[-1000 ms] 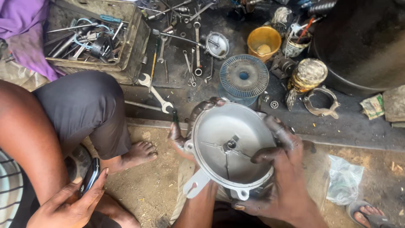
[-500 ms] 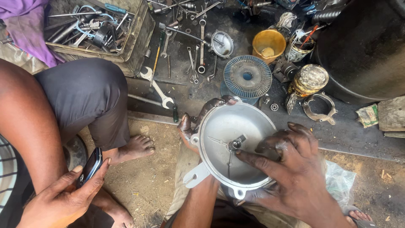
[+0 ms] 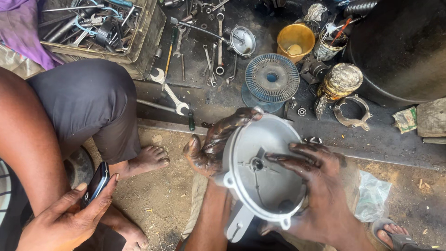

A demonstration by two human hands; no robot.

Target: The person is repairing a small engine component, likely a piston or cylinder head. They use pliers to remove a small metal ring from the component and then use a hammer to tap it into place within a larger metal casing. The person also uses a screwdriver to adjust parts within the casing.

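Gripping the rim of a round grey cast-metal housing cover [image 3: 265,172], the greasy left hand [image 3: 211,144] is curled around its upper left edge, fingers closed on the rim. The cover has been tilted and turned since a second ago, when it was faced squarely upward; its mounting ear is now swung down toward the lower left. The right hand [image 3: 316,186], earlier clutched at the right edge, is now laid across the inside with fingers spread, the fingertips [image 3: 274,159] brought to the central hub, so attention is judged to be on the bearing seat. The cover is held above the dirt floor, just short of the dark oily mat's [image 3: 381,139] near edge. On that mat a blue ribbed disc [image 3: 272,76], a yellow plastic cup [image 3: 295,42] and scattered steel spanners [image 3: 172,95] are seen. At the left, another person's hand [image 3: 69,218] is wrapped round a dark phone [image 3: 95,186], close but not obstructing.
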